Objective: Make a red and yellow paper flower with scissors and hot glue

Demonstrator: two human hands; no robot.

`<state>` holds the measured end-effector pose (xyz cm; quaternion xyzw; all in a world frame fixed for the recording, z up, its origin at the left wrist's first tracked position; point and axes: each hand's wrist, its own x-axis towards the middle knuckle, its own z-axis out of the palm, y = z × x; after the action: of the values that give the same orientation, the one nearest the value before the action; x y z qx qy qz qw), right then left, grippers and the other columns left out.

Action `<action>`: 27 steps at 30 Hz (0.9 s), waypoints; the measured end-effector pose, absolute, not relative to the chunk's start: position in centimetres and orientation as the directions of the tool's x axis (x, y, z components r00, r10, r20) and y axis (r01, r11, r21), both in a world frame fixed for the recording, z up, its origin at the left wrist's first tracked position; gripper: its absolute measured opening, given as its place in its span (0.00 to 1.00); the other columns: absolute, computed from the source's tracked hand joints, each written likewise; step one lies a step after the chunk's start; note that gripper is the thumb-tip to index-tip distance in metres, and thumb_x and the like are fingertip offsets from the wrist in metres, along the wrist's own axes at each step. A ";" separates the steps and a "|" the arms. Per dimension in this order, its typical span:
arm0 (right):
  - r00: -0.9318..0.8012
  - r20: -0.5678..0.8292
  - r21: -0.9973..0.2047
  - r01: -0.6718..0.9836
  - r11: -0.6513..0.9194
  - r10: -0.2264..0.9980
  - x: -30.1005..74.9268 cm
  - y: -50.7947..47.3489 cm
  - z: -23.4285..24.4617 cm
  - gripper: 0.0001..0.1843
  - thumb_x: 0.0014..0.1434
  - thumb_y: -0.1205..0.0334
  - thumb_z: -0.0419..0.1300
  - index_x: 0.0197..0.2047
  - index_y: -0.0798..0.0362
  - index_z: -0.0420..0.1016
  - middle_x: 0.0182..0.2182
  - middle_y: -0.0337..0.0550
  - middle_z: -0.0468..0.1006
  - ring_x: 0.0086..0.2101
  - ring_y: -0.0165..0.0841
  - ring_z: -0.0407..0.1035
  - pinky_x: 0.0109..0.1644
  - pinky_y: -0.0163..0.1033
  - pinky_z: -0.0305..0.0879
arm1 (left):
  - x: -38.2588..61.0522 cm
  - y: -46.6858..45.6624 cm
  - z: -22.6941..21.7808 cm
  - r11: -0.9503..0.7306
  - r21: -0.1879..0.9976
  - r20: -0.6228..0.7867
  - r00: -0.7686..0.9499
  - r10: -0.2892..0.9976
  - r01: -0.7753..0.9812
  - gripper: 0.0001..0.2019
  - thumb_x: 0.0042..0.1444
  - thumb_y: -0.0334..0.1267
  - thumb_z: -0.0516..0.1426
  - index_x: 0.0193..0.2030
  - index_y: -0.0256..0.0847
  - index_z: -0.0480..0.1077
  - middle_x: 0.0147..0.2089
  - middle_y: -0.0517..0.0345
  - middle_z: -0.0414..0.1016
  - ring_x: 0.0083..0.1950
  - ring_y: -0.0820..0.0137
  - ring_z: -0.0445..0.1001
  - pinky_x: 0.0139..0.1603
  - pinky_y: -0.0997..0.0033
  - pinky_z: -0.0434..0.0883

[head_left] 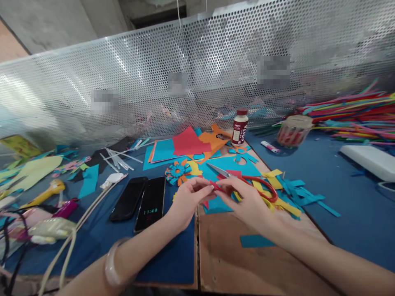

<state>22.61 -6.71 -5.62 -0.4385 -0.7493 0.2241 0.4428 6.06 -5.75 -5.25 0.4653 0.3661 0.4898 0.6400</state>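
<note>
In front of a perforated metal panel (pixel 197 53), above a part-blue, part-wooden worktop (pixel 228 263), I am pinching with both hands.

Blue, red and orange sheets (pixel 191 142) are lying stacked beyond the fingers. My left hand (pixel 189 201) and right hand (pixel 247 203) are facing each other, fingertips almost meeting. Two dark phones (pixel 151 205) are lying side by side to the left, and orange-handled scissors (pixel 253 180) are pointing leftward just beyond the right hand; I cannot tell whether they are touching it. A red-capped bottle (pixel 240 129) is standing near the panel, and a blue-and-orange paper flower (pixel 177 172) is resting just past the left hand. Each grip is narrowly holding a small red paper piece (pixel 218 187), which is sitting between both thumbs, above the worktop.
</note>
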 end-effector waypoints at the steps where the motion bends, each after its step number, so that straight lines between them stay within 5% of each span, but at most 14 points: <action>1: -0.222 0.477 -0.720 0.456 0.523 0.850 22.7 -6.7 -5.6 0.07 0.59 0.60 0.54 0.39 0.51 0.71 0.33 0.43 0.75 0.34 0.33 0.69 0.38 0.39 0.66 | 6.0 -5.7 -5.3 0.082 0.958 -0.007 0.266 0.964 -0.275 0.10 0.48 0.37 0.62 0.36 0.35 0.70 0.34 0.56 0.75 0.38 0.72 0.75 0.47 0.65 0.72; 17: -0.248 0.555 -0.685 0.406 0.605 0.794 22.6 -6.6 -5.6 0.07 0.56 0.60 0.58 0.39 0.50 0.73 0.32 0.42 0.75 0.31 0.32 0.69 0.37 0.39 0.66 | 5.9 -5.8 -5.0 0.122 0.973 -0.060 0.298 0.953 -0.194 0.11 0.46 0.41 0.63 0.31 0.35 0.70 0.29 0.58 0.73 0.28 0.74 0.71 0.33 0.72 0.70; 27: -0.183 0.389 -0.840 0.332 0.429 0.903 22.5 -7.2 -5.1 0.07 0.55 0.57 0.59 0.35 0.50 0.73 0.30 0.40 0.76 0.32 0.33 0.69 0.36 0.39 0.67 | 5.6 -5.8 -5.1 -0.017 0.998 0.034 0.323 0.946 -0.056 0.10 0.50 0.43 0.59 0.32 0.37 0.73 0.30 0.57 0.71 0.32 0.73 0.69 0.34 0.73 0.70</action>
<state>22.45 -7.15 -5.07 -0.4376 -0.7055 0.3066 0.4657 5.63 -5.85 -5.10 0.5684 0.3912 0.4305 0.5818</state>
